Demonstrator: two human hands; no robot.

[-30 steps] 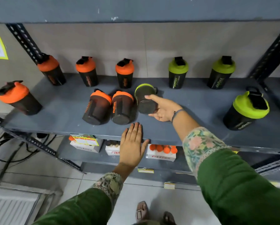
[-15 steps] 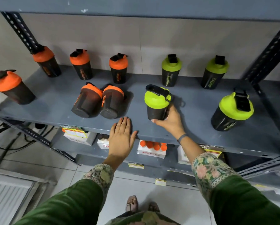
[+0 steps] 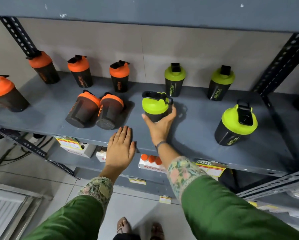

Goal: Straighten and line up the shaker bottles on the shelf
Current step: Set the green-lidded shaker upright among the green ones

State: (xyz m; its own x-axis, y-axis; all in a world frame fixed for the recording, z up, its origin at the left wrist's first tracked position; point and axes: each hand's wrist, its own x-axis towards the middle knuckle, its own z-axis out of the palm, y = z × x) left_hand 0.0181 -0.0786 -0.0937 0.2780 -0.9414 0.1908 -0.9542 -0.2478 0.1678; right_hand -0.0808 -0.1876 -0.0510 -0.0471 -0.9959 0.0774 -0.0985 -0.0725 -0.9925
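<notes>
- A grey metal shelf (image 3: 197,135) on slotted black uprights stands against a pale wall, seen from above; a lower shelf beneath holds small white boxes.
- My right hand (image 3: 160,124) is my grip here: its fingers are clamped around the dark body of a green-lidded shaker bottle (image 3: 155,106), which stands upright near the middle of the shelf, its black flip cap raised.
- My left hand (image 3: 120,149) lies flat, palm down, fingers together, on the front edge of the shelf, holding nothing, just left of the right wrist.
- Just left of the held bottle, two orange-lidded bottles (image 3: 95,110) lie on their sides, touching each other, bases toward me.
- Along the back wall, three orange-lidded bottles (image 3: 81,71) stand upright at the left and two green-lidded bottles (image 3: 174,80) at the right.
- Another orange-lidded bottle (image 3: 5,93) stands at the far left edge.
- Another green-lidded bottle (image 3: 235,125) stands at the front right, well apart from my hand.
- Yellow price tags (image 3: 209,168) hang from the shelf's front lip.
</notes>
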